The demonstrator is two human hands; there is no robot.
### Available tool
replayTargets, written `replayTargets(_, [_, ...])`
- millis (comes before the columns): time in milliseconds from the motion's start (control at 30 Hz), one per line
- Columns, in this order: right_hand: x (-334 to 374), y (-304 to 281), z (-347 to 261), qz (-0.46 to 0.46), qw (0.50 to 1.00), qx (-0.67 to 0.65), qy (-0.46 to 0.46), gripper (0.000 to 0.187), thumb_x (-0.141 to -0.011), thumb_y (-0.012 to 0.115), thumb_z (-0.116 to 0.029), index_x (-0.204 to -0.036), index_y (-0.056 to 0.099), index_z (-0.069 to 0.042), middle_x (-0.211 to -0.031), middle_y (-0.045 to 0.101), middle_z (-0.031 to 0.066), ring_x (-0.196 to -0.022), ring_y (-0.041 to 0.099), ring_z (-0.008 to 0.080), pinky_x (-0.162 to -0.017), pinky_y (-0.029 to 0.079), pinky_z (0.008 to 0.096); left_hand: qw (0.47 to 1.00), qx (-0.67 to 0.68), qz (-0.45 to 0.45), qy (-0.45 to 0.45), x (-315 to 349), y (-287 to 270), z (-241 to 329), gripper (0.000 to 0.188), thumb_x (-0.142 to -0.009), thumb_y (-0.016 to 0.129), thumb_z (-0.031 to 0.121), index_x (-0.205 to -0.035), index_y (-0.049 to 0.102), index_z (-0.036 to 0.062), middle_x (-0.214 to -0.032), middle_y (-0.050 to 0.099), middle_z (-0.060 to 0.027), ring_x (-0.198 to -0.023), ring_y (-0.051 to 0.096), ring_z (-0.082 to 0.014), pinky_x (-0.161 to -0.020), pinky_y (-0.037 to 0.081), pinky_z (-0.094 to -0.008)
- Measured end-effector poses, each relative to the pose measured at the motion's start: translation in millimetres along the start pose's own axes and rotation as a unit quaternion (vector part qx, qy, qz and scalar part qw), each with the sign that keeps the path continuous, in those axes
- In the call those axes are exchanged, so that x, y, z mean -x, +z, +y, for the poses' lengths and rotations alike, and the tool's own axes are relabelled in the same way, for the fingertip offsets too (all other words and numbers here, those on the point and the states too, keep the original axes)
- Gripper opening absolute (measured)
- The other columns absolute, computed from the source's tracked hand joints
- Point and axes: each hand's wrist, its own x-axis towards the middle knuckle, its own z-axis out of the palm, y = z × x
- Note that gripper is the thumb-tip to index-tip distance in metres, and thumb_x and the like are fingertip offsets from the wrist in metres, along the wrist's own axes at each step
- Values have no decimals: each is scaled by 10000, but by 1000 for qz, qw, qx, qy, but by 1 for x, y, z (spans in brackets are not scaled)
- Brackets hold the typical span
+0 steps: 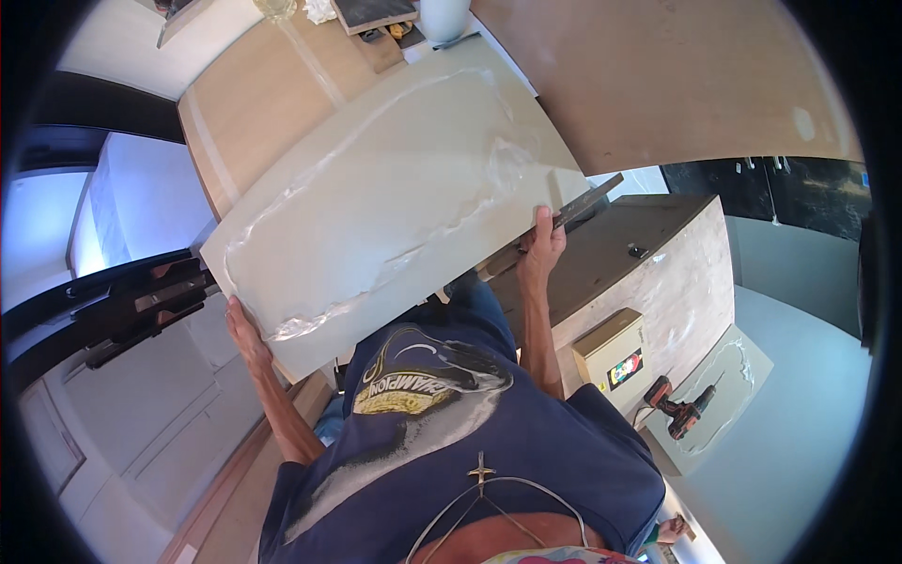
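A large pale panel (pixel 385 207) lies tilted in front of me, with a glossy, uneven bead of clear-white adhesive (pixel 299 326) running near its edges. My left hand (pixel 247 336) grips its near left corner, the fingers mostly hidden beneath. At the near right edge, my right hand (pixel 542 249) is closed on the panel with the thumb up on its face. A narrow dark strip (pixel 594 197) sticks out beside that hand; I cannot tell whether the hand holds it too.
To the right stands a dark-topped cabinet (pixel 648 216) with a cardboard box (pixel 601 352). Cordless drills (pixel 691 414) rest on another adhesive-marked panel (pixel 738 381). A brown board (pixel 254 113) and a white bucket (pixel 444 17) lie beyond. Another person's hand (pixel 672 529) shows at lower right.
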Motion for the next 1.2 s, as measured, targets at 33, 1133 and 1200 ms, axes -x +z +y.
replayTargets(33, [-1,-1,-3,-4,1000,-1,2,235,-1010,690,-296,-861,550,-182,-665,456,-124,-511,351,-14,-450,240,206,1000,-16,-2,27,-5,-2,0,598,-1058,515,496,-1353,580,-20,-1309,618,-123,-1220,565,-230,-1087,426,-367])
replayTargets(1133, [33,-93,-14,-158,886,420,-120,303,-1062,542,-296,-1200,658,-53,-969,700,202,-859,685,376,-783,528,435,786,-333,58,518,61,249,42,409,-930,678,222,-1298,643,48,-1450,560,-170,-1357,507,-385,-1104,405,-553])
replayTargets(1200, [31,-91,-6,-166,875,426,-159,290,-1053,572,-309,-1147,667,-51,-926,698,210,-828,678,417,-761,528,459,801,-355,-10,483,77,290,50,428,-951,663,299,-1316,645,77,-1491,529,-132,-1398,474,-351,-1146,320,-607])
